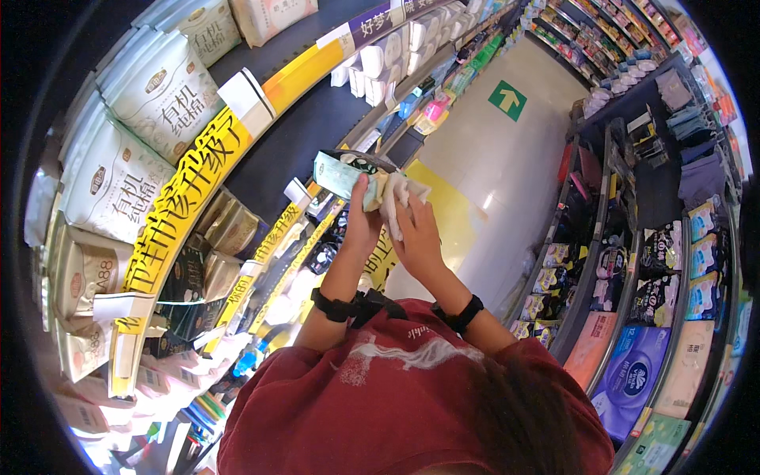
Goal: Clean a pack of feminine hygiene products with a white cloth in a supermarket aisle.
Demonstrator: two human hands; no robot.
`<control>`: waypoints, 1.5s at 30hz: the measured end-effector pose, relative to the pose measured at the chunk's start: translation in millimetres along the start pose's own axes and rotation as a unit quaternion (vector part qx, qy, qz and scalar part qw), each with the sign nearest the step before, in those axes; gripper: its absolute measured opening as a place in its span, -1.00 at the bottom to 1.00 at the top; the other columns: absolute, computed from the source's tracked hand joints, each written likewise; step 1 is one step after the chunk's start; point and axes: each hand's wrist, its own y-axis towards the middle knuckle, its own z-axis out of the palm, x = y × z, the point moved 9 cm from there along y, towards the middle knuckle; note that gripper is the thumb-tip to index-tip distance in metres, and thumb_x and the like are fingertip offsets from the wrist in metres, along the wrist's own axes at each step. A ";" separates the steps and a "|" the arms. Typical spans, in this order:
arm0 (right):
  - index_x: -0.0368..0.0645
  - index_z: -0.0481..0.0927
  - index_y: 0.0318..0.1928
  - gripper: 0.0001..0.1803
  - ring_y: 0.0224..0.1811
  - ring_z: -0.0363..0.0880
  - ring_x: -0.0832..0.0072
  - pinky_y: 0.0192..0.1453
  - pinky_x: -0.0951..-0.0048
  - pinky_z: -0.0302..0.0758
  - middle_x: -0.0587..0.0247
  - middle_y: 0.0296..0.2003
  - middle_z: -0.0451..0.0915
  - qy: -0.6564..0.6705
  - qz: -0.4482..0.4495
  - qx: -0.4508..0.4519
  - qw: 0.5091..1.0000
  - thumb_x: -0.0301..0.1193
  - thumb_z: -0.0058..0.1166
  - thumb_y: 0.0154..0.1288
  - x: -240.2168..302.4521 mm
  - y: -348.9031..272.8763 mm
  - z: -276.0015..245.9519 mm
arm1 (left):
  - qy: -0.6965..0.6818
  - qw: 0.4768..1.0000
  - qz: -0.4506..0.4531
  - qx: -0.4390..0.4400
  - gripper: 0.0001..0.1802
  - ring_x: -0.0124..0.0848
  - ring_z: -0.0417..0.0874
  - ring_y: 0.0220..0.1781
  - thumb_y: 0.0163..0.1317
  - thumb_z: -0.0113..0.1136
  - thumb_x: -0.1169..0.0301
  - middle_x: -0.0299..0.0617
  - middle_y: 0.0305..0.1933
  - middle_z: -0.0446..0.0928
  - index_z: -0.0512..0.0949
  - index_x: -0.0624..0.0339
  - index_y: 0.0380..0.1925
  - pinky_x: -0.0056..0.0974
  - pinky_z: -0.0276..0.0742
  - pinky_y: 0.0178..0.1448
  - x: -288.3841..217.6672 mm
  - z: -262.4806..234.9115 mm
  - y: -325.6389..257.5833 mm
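While shelves (198,158) of paper goods rise left of the hands, the left hand (362,224) grips a pale green pack (339,175) at its end, holding it steady; the right hand (417,234) is closed on a white cloth (398,196) pressed beside it, apparently wiping.

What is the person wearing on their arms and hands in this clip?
Both hands are bare, with no gloves. The left hand and right hand each have a black band strapped at the wrist, the left one with a bulkier black clip or buckle. The forearms are uncovered; short red sleeves end above the elbows.
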 end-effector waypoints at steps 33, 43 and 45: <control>0.05 0.41 0.07 -0.34 -0.23 0.32 0.08 -0.09 0.20 0.36 0.13 -0.04 0.31 -0.122 -0.021 -0.040 0.991 -0.54 0.13 -0.19 -25.2 -16.3 -16.3 | -0.036 0.997 -0.057 0.025 -0.42 -0.33 0.41 0.05 0.16 -0.07 -0.07 -0.15 -0.03 0.42 0.33 0.18 -0.01 -0.25 0.27 0.18 16.3 -4.3 5.5; -0.10 0.46 0.00 -0.44 -0.17 0.37 0.15 -0.08 0.34 0.36 0.01 -0.17 0.36 0.117 0.107 -0.135 0.978 -0.66 0.03 -0.16 -69.2 -27.4 -45.1 | 0.206 0.974 0.083 -0.047 -0.17 -0.34 0.40 0.03 -0.08 0.34 0.33 -0.09 0.03 0.31 0.04 0.30 0.11 -0.32 0.30 0.14 0.2 -22.5 9.6; -0.13 0.46 0.00 -0.45 -0.14 0.36 0.13 -0.05 0.33 0.34 -0.02 -0.16 0.36 0.125 0.104 -0.146 0.976 -0.66 0.00 -0.15 -62.1 -23.6 -52.1 | 0.255 0.960 0.088 -0.074 -0.01 -0.31 0.39 0.04 -0.19 0.41 0.27 -0.04 0.05 0.28 -0.06 0.32 0.12 -0.31 0.29 0.14 0.5 -20.4 2.0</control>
